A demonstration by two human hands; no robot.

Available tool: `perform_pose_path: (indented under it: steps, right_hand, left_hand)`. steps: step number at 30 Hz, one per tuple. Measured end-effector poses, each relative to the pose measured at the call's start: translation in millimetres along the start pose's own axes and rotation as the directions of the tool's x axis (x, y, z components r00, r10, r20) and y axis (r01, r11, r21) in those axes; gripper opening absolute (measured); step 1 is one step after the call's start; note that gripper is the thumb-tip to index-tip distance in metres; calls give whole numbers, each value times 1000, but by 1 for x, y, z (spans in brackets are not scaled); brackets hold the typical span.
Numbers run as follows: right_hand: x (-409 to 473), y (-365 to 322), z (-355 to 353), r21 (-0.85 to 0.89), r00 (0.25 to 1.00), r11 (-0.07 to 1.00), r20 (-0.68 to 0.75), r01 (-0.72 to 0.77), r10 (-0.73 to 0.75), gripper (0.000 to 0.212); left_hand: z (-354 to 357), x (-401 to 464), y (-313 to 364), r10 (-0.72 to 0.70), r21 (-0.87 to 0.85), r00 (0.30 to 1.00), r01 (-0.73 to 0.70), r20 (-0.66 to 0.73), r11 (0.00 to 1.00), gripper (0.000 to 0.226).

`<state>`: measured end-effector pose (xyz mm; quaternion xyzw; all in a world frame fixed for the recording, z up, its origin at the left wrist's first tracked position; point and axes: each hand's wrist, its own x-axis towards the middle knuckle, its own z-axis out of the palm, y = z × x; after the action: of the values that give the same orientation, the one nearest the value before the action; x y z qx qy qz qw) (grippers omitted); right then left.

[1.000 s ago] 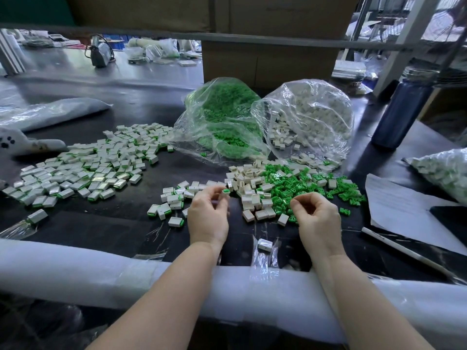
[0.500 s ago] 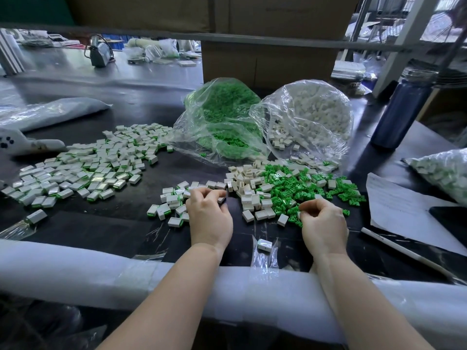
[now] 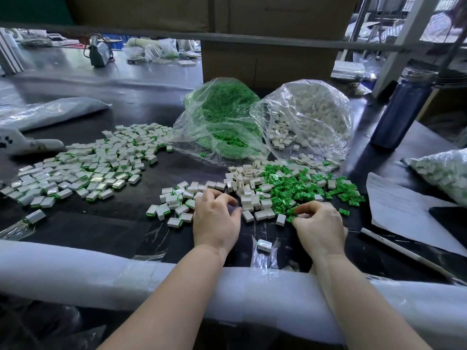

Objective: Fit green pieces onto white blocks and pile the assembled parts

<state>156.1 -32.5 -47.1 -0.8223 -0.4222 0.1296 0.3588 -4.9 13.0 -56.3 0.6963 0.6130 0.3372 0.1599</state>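
Note:
Loose green pieces (image 3: pixel 303 188) lie mixed with bare white blocks (image 3: pixel 247 183) on the dark table in front of me. My right hand (image 3: pixel 319 223) sits at the near edge of the green heap, its curled fingertips pinching a green piece. My left hand (image 3: pixel 216 218) hovers between the white blocks and a small pile of assembled parts (image 3: pixel 174 200); its fingers are loosely curled and I see nothing in them. A large spread of assembled parts (image 3: pixel 83 170) covers the left side. One lone white block (image 3: pixel 264 245) lies between my wrists.
Behind the heaps stand an open bag of green pieces (image 3: pixel 222 122) and an open bag of white blocks (image 3: pixel 310 117). A dark bottle (image 3: pixel 401 107), a sheet of paper (image 3: pixel 404 210), a white stick (image 3: pixel 404 251) and another bag (image 3: pixel 444 170) are on the right. White foam padding (image 3: pixel 101 274) lines the table's near edge.
My left hand moved left and nearer to me, from the white blocks to the small assembled pile; the block it held is gone from its fingers. My right hand dropped to the green heap's near edge.

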Motion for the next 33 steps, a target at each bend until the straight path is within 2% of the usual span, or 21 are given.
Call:
perform_pose_path:
  steps: [7, 18, 21, 24, 27, 29, 33]
  right_hand:
    - [-1, -2, 0, -54, 1000, 998, 24, 12, -11, 10]
    - [0, 0, 3, -155, 997, 986, -16, 69, -72, 15]
    - [0, 2, 4, -159, 991, 982, -69, 103, -115, 18]
    - [0, 3, 4, 2, 962, 970, -125, 244, -242, 14]
    - [-4, -1, 6, 193, 942, 922, -99, 335, -321, 12]
    - [-6, -3, 6, 300, 940, 893, -48, 336, -338, 16]
    - [-8, -5, 3, 532, 949, 815, 61, 232, -309, 22]
  left_hand:
    - [3, 1, 1, 23, 113, 994, -34, 102, 993, 31]
    - [-1, -2, 5, 114, -27, 980, -111, 160, 993, 14]
    - [-5, -4, 7, 144, -120, 968, -121, 205, 985, 10]
    - [-7, -7, 10, 171, -224, 949, -111, 266, 968, 8]
    - [-7, -8, 12, 203, -309, 947, -121, 249, 943, 15]
    - [-7, -8, 12, 221, -349, 948, -133, 228, 928, 20]
    - [-8, -8, 12, 252, -398, 945, -154, 208, 904, 19]
